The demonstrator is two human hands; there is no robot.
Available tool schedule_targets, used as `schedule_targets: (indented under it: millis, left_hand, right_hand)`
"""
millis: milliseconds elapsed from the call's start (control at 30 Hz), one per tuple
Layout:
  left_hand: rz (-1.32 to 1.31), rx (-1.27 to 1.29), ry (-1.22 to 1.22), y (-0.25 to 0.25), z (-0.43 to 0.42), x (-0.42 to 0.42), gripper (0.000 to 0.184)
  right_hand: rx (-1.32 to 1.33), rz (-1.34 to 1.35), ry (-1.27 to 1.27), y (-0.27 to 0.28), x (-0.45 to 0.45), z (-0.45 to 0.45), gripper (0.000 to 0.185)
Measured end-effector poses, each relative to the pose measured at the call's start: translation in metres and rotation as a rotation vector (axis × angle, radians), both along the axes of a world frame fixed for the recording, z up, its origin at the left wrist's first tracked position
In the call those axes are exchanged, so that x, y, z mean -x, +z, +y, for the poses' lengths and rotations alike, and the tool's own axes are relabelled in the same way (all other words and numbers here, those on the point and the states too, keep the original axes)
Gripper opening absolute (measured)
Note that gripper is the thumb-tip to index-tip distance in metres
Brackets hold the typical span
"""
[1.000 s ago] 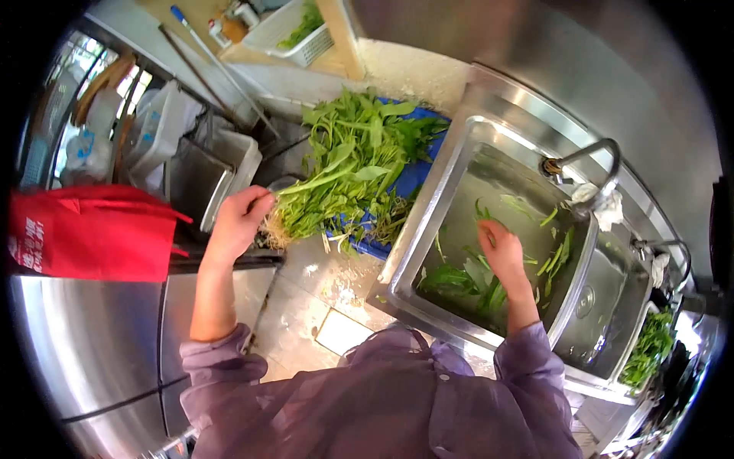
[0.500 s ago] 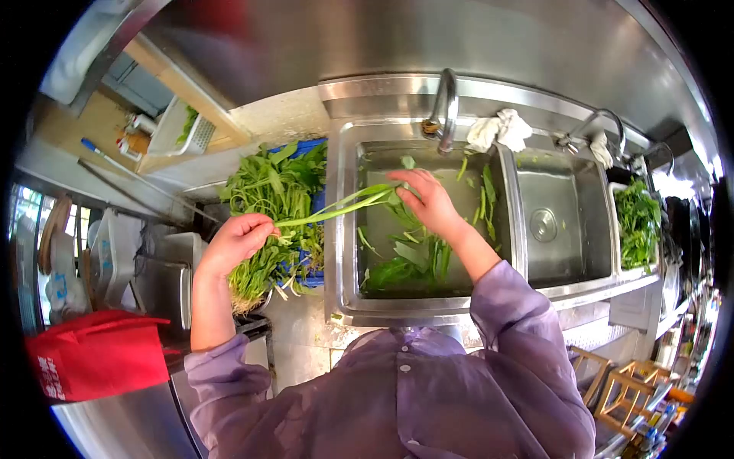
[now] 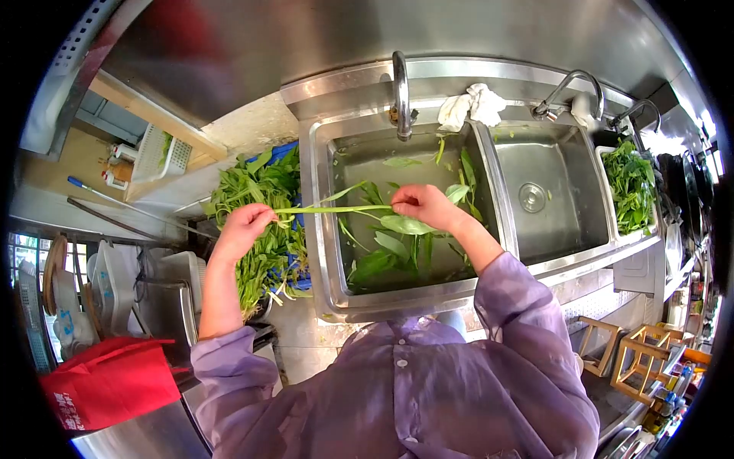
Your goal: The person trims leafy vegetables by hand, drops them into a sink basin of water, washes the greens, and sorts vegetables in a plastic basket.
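A long green water spinach stalk [image 3: 329, 209] is stretched level between my hands, over the left rim of the sink [image 3: 321, 264]. My left hand [image 3: 246, 228] pinches its root end, in front of the heaped water spinach [image 3: 256, 191]. Above the left basin, my right hand [image 3: 425, 206] has its fingers closed on the stalk near the leaves, which hang below and beyond the hand. Loose leaves and stems [image 3: 382, 264] lie in the water of that basin. Part of a blue crate [image 3: 287, 150] shows behind and beside the heap.
A faucet [image 3: 401, 96] arches over the left basin, and a white cloth [image 3: 485, 105] lies on the back ledge. The second basin [image 3: 562, 237] has a drain. Further right stands a container of greens [image 3: 628, 191]. A red bag [image 3: 111, 382] sits at lower left.
My right hand has come down nearer to me and closed on the stalk. The stalk is now straighter and more level. The view has shifted slightly.
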State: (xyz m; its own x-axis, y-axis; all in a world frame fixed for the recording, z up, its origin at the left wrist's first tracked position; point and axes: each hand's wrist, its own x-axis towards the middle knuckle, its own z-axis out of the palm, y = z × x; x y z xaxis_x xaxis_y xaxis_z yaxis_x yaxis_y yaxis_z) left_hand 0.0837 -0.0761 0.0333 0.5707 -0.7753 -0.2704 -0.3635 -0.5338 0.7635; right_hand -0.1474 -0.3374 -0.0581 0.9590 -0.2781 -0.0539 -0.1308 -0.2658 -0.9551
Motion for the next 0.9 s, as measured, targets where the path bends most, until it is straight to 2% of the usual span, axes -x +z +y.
schedule_targets:
  millis: [33, 100, 133, 200, 267, 333, 400, 433, 467, 533, 567, 633, 733, 767, 800, 867, 900]
  left_hand:
    - [0.000, -0.001, -0.001, -0.002, -0.002, 0.003, 0.019]
    - [-0.088, 0.030, -0.106, -0.006, -0.008, 0.014, 0.021]
    - [-0.122, 0.008, -0.147, -0.003, -0.016, 0.027, 0.022]
    - [-0.146, 0.002, -0.207, -0.017, -0.032, 0.051, 0.021]
    - [-0.102, -0.020, -0.198, -0.028, -0.040, 0.056, 0.021]
    - [-0.055, -0.042, -0.193, -0.038, -0.045, 0.057, 0.020]
    - [-0.031, -0.003, -0.224, -0.045, -0.046, 0.059, 0.019]
    - [-0.032, -0.006, -0.227, -0.047, -0.045, 0.059, 0.019]
    - [-0.003, -0.005, -0.202, -0.048, -0.043, 0.057, 0.019]
    - [0.030, -0.006, -0.169, -0.049, -0.041, 0.056, 0.019]
    - [0.017, 0.007, -0.157, -0.050, -0.041, 0.057, 0.020]
    - [0.017, 0.012, -0.134, -0.044, -0.044, 0.059, 0.021]
    - [0.014, 0.018, -0.159, -0.055, -0.045, 0.056, 0.021]
    - [0.036, 0.005, -0.173, -0.061, -0.046, 0.059, 0.020]
    - [0.057, -0.007, -0.188, -0.065, -0.050, 0.067, 0.020]
    - [0.007, -0.008, -0.240, -0.076, -0.058, 0.076, 0.020]
    - [0.075, 0.025, -0.212, -0.082, -0.062, 0.081, 0.020]
  right_hand:
    - [-0.001, 0.000, -0.001, -0.004, 0.000, -0.002, 0.014]
    - [0.212, 0.029, -0.181, -0.023, -0.001, -0.008, 0.014]
    - [0.211, 0.030, -0.181, -0.036, -0.001, -0.010, 0.014]
    - [0.283, 0.166, -0.461, -0.061, -0.008, -0.016, 0.015]
    - [0.356, 0.171, -0.496, -0.085, -0.013, -0.018, 0.016]
    - [0.163, 0.256, -0.599, -0.112, -0.014, -0.026, 0.016]
    - [-0.095, 0.388, -0.812, -0.139, -0.015, -0.047, 0.017]
    - [-0.315, 0.405, -0.858, -0.140, -0.008, -0.055, 0.019]
    - [0.227, 0.423, -0.787, -0.143, -0.001, -0.057, 0.021]
    - [0.831, -0.215, -0.633, -0.130, 0.001, -0.038, 0.021]
    - [0.825, -0.211, -0.627, -0.104, 0.007, -0.020, 0.021]
    - [0.248, 0.042, -0.075, -0.046, 0.016, 0.006, 0.018]
    - [0.144, 0.076, -0.108, -0.060, 0.021, 0.003, 0.017]
    - [0.040, 0.074, -0.283, -0.069, 0.020, 0.002, 0.019]
    - [0.040, 0.072, -0.282, -0.079, 0.016, 0.001, 0.019]
    - [-0.360, 0.066, -0.578, -0.103, 0.005, -0.002, 0.017]
    - [-0.116, 0.142, -0.538, -0.108, 0.003, -0.005, 0.017]
